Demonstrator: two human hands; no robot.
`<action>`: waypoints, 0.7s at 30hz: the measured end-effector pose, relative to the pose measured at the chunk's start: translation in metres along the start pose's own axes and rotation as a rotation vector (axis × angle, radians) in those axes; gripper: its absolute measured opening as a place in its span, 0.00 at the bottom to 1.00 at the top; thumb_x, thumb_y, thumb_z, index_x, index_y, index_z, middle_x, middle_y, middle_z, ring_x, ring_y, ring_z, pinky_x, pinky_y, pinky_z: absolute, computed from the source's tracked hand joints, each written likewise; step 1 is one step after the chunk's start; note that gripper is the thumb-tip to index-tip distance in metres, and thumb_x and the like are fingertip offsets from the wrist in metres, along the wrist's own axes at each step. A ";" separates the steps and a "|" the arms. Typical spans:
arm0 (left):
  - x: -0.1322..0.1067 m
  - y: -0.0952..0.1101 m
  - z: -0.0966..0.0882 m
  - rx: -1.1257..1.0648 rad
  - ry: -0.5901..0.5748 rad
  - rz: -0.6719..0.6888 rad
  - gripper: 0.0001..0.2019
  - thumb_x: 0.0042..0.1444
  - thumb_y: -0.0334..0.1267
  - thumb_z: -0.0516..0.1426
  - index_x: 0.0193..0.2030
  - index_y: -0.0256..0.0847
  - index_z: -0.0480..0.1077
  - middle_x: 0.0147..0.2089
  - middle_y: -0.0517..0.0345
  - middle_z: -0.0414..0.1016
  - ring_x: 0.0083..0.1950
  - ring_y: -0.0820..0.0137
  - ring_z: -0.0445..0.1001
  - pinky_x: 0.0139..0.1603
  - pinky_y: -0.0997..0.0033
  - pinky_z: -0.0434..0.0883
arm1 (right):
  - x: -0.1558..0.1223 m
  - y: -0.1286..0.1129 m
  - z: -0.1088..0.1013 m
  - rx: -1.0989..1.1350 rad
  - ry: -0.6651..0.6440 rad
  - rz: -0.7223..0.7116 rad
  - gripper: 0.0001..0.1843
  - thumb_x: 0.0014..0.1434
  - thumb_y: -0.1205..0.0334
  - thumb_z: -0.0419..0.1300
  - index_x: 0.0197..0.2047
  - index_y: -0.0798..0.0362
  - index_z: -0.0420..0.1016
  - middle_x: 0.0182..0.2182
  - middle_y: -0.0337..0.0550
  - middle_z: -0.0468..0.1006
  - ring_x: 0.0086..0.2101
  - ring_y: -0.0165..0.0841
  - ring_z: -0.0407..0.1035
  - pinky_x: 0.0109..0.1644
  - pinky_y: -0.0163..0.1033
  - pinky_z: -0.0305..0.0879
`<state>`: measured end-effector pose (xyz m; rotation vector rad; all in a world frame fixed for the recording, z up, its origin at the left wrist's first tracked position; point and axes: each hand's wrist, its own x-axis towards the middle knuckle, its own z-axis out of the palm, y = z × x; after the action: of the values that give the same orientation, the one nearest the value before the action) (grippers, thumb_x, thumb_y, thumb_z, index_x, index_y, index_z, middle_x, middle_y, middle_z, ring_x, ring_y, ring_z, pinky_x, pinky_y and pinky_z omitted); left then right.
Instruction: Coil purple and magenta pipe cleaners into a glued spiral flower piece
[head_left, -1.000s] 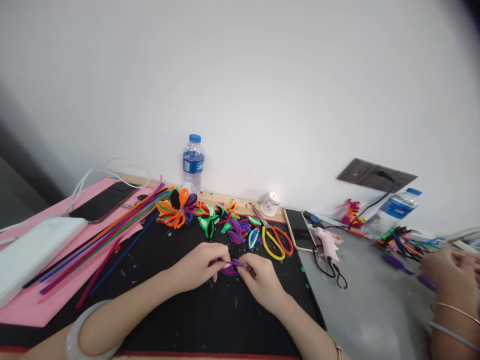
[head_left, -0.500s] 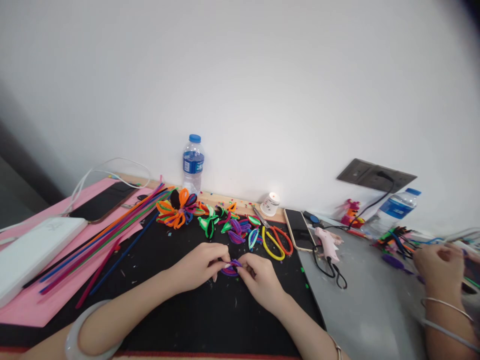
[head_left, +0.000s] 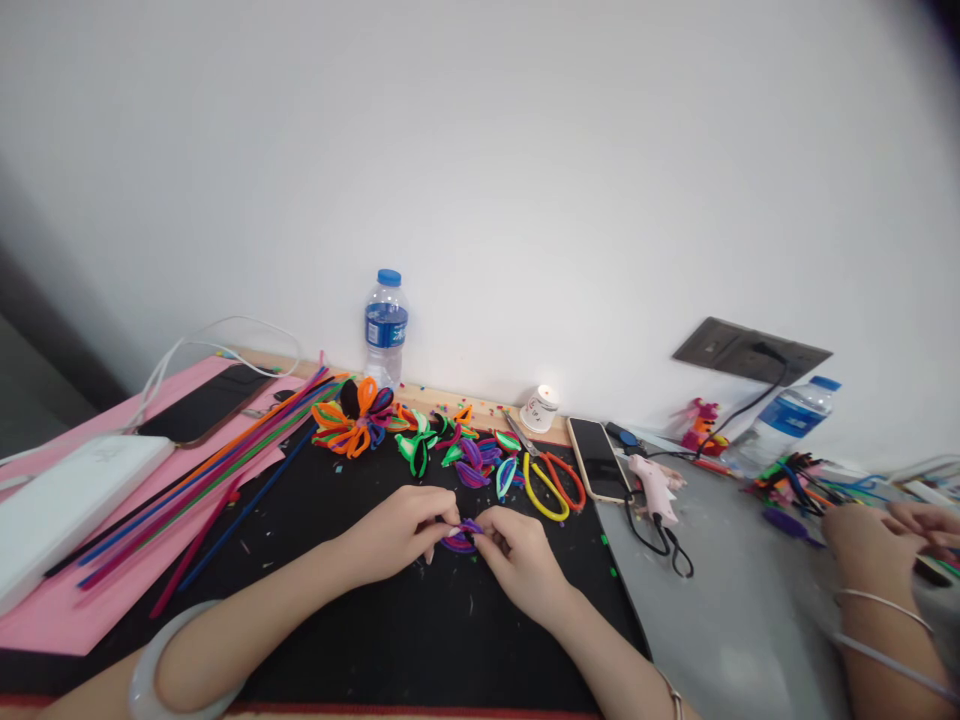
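My left hand (head_left: pixel 409 530) and my right hand (head_left: pixel 517 560) meet over the black mat (head_left: pixel 420 640), each pinching a purple pipe cleaner piece (head_left: pixel 460 543) bent into a curved shape. Fingertips cover part of it. Just beyond my hands lie purple pipe cleaner loops (head_left: pixel 474 463), a teal and purple leaf shape (head_left: pixel 506 478) and a green bundle (head_left: pixel 416 448). An orange pipe cleaner flower (head_left: pixel 360 425) sits further left. Scissors (head_left: pixel 555 488) with yellow and red handles rest on the mat to the right.
Long pipe cleaners (head_left: pixel 202 480) lie across pink paper (head_left: pixel 67 610) at left, near a white power bank (head_left: pixel 82 510) and a phone (head_left: pixel 202 405). A water bottle (head_left: pixel 386 330), paper cup (head_left: pixel 540 408), second phone (head_left: pixel 600 460) and pink glue gun (head_left: pixel 656 490) stand around. A co-worker's hands (head_left: pixel 874 550) are at right.
My hands and the purple piece show almost no movement. At right, the co-worker's hands have shifted, and a second hand now shows more clearly beside the first.
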<state>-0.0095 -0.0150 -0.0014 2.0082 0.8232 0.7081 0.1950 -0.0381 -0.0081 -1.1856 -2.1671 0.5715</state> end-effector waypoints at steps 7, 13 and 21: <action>0.000 0.003 -0.001 0.023 0.011 0.012 0.09 0.61 0.35 0.49 0.29 0.38 0.64 0.35 0.61 0.70 0.22 0.80 0.69 0.26 0.80 0.65 | 0.000 0.000 0.001 -0.005 0.011 -0.003 0.06 0.58 0.70 0.55 0.30 0.53 0.68 0.21 0.33 0.63 0.21 0.26 0.57 0.25 0.30 0.53; 0.000 0.006 -0.001 0.068 0.045 0.040 0.09 0.61 0.35 0.50 0.29 0.39 0.64 0.33 0.61 0.70 0.22 0.79 0.69 0.29 0.78 0.66 | 0.000 0.001 0.001 0.022 0.034 0.022 0.05 0.57 0.70 0.55 0.31 0.52 0.68 0.21 0.33 0.63 0.21 0.26 0.57 0.24 0.30 0.54; -0.001 0.004 -0.001 0.125 0.047 0.051 0.08 0.61 0.32 0.48 0.32 0.39 0.65 0.35 0.61 0.69 0.24 0.79 0.69 0.30 0.78 0.66 | 0.001 -0.005 -0.002 0.144 0.027 0.040 0.09 0.55 0.71 0.55 0.41 0.53 0.67 0.22 0.32 0.63 0.20 0.25 0.59 0.25 0.29 0.58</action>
<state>-0.0097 -0.0171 0.0026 2.1383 0.8650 0.7512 0.1930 -0.0399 -0.0028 -1.1542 -2.0469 0.7122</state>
